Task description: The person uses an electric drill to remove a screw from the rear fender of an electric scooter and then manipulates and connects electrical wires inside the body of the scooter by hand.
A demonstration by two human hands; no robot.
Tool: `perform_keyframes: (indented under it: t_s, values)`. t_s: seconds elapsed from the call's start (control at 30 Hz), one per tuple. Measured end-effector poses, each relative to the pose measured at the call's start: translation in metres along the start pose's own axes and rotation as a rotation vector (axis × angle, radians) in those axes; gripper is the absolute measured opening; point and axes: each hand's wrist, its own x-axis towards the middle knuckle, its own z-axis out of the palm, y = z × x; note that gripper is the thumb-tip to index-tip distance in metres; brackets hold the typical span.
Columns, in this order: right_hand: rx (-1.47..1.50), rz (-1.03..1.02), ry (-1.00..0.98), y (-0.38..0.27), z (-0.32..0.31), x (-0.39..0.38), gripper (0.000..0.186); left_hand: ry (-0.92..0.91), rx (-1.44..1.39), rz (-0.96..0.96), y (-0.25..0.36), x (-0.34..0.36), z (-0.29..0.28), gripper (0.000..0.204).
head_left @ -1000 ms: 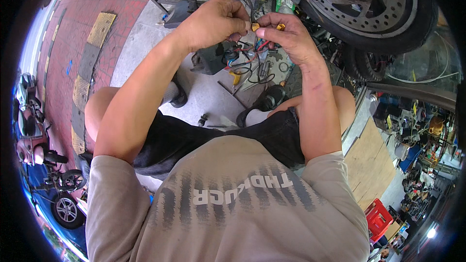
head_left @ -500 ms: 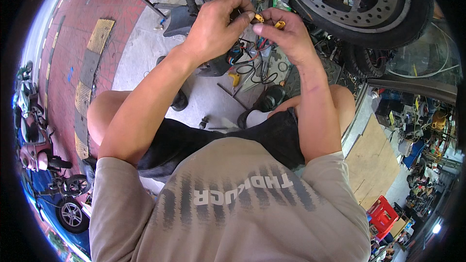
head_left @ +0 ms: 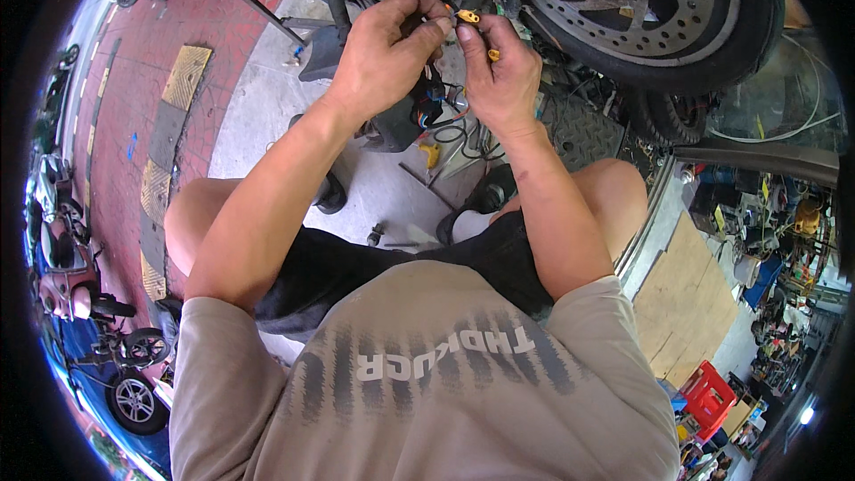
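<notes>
Close together under the vehicle's body, both my hands are closed in pinches. My left hand [head_left: 385, 52] pinches at the wire end of a small yellow plug connector [head_left: 468, 16]; the wires are mostly hidden by its fingers. Thumb and forefinger of my right hand [head_left: 504, 80] meet the same connector from the other side. A second yellow connector [head_left: 493, 54] sticks out between the curled fingers of my right hand. Below the hands hangs a bundle of dark wires and plugs [head_left: 432, 107].
A wheel with a drilled brake disc [head_left: 655, 44] stands just right of my hands. On the ground are a yellow-handled tool [head_left: 431, 156], a thin rod [head_left: 415, 174] and a ribbed dark mat [head_left: 583, 129]. A red plastic stool [head_left: 710, 401] is at the lower right.
My right hand has moved left and turned more upright, its fingertips now at the yellow connector by my left hand. My left hand has shifted slightly left.
</notes>
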Motion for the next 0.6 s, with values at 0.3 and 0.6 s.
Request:
perform_keyframes:
  t_s: [0.3,0.6]
  values:
    - [0.162,0.178,0.12,0.004,0.014,0.002,0.021,0.057,-0.15,-0.08,0.004,-0.001,-0.007,0.012]
    - [0.109,0.392,-0.484,0.037,0.014,-0.008,0.028,0.024,-0.255,-0.119,0.004,-0.001,-0.008,0.01]
